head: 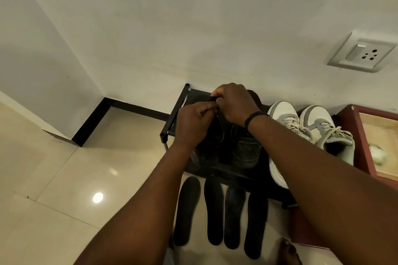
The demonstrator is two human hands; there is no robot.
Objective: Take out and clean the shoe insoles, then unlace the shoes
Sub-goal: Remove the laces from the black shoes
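While both hands' fingers pinch black lace, left black shoe (210, 146) dark, glossy; four black insoles (215, 211) on floor.

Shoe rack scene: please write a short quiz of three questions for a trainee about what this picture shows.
1. Count: how many insoles lie on the floor in front of the shoe rack?
2. True or false: the grey and white sneakers stand to the left of the black shoes.
3. Choose: both hands work at (A) the left black shoe, (B) a white sneaker, (C) an insole.

Key
1. Four, side by side.
2. False; they stand to the right.
3. A. The left hand and the right hand pinch something dark, probably the lace, at the top of the left black shoe.
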